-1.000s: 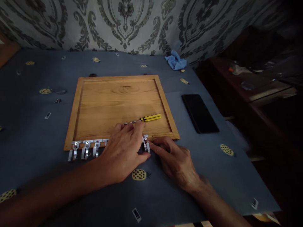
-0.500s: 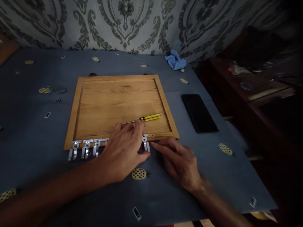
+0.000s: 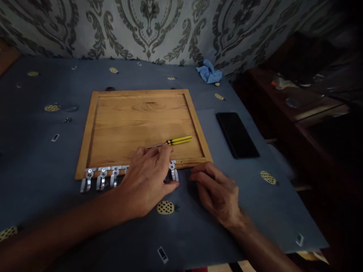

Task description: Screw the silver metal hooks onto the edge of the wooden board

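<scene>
A wooden panel (image 3: 147,117) with a raised frame lies flat on the table. Along its front edge runs a metal hook rail (image 3: 103,172), its silver hooks pointing toward me. My left hand (image 3: 147,177) is laid over the rail's middle, fingers bent across the board's edge and thumb beside the rightmost hook (image 3: 172,170); it covers part of the rail. Just above those fingers, a screwdriver with a yellow-and-black handle (image 3: 179,140) rests on the panel. My right hand (image 3: 217,189) is curled near the panel's front right corner, fingertips drawn together; anything inside is hidden.
To the right of the panel lies a black phone (image 3: 237,135). A crumpled blue cloth (image 3: 209,71) sits at the back near the patterned wall. Small metal pieces (image 3: 67,120) are on the blue tablecloth (image 3: 36,158) at left. The table's right edge borders dark furniture (image 3: 300,113).
My right hand has drawn back slightly to the right, off the rail's end, and its index finger has curled in. My left hand stays on the rail.
</scene>
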Demonstrator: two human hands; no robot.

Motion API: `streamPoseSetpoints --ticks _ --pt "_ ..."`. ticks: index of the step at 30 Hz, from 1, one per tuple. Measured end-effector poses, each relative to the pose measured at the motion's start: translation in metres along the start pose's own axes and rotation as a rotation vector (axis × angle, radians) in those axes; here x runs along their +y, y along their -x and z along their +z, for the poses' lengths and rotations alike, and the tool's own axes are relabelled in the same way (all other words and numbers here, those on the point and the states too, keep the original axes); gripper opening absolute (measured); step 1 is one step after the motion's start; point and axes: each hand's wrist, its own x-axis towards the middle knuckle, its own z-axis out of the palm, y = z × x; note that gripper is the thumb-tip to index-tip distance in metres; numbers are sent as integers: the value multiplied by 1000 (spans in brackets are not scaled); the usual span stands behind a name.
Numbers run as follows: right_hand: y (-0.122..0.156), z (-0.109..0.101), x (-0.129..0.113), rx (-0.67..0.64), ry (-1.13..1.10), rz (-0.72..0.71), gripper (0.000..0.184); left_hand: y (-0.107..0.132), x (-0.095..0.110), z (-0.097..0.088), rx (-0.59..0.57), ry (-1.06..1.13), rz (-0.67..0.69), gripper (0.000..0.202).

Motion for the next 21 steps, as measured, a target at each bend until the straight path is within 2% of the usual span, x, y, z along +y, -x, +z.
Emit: streamPoseSetpoints --ticks 21 --pt "0 1 1 -36 -17 -29 26 -1 0 -2 -10 13 8 49"
